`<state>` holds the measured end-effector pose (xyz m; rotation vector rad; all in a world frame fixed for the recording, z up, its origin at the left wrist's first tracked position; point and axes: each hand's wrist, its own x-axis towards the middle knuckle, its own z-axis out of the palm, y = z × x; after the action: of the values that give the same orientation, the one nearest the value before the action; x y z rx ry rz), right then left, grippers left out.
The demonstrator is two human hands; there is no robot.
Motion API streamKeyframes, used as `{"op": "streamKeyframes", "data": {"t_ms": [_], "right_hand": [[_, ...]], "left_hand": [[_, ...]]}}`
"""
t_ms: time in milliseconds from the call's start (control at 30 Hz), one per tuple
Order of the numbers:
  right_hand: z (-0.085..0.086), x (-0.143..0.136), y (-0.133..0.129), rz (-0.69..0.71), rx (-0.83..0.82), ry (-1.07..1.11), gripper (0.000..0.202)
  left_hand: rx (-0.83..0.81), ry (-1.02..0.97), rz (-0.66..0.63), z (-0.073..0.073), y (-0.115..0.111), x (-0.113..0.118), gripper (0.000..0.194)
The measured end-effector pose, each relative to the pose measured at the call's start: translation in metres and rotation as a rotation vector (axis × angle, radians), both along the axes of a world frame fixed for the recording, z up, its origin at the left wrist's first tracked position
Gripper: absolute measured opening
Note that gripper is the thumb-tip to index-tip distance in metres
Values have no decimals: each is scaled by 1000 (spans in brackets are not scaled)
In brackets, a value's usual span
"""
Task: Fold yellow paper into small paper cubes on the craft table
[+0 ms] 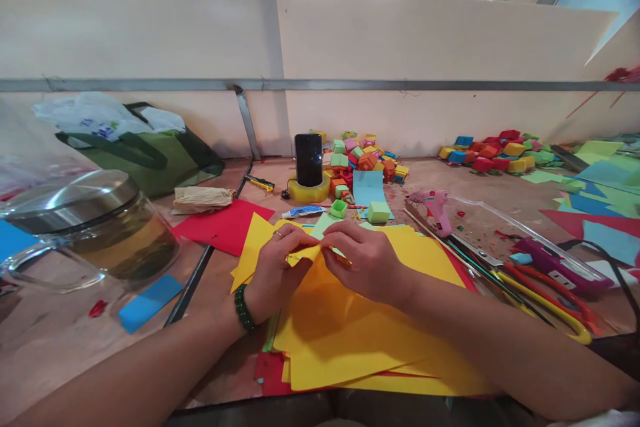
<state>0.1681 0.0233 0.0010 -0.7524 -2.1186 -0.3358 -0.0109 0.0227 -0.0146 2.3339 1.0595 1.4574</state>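
Left hand (273,270) and right hand (367,263) pinch a piece of yellow paper (311,252) above the near sheets (340,350); likely light and easily creased, best held by its edges. Paper cubes (367,161) lie far beyond.

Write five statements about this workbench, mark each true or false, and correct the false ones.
1. The left hand and right hand both hold a small yellow paper piece. True.
2. The bead bracelet is on the right wrist. False: the bead bracelet is on the left wrist.
3. The phone stands on end. True.
4. The glue gun is green. False: the glue gun is pink.
5. The glass mug has its metal lid on. True.
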Motion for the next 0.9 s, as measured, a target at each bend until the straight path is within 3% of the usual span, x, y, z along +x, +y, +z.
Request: {"op": "streamKeyframes", "data": {"t_ms": [200, 400, 500, 633, 733, 900], "right_hand": [[-4, 1, 0, -141, -60, -62, 9], [-9, -2, 1, -306, -201, -165, 15], [-5, -3, -2, -324, -244, -284, 13], [6, -2, -8, -383, -305, -395, 25], [12, -2, -12, -397, -254, -394, 36], [7, -5, -17, -342, -149, -375, 34]], "left_hand": [[50, 65, 79, 4, -3, -3, 14], [162, 72, 58, 5, -6, -3, 15], [179, 72, 63, 6, -6, -4, 17], [156, 78, 81, 5, -3, -6, 17], [147, 60, 69, 3, -1, -6, 16], [116, 65, 78, 4, -3, -4, 11]]}}
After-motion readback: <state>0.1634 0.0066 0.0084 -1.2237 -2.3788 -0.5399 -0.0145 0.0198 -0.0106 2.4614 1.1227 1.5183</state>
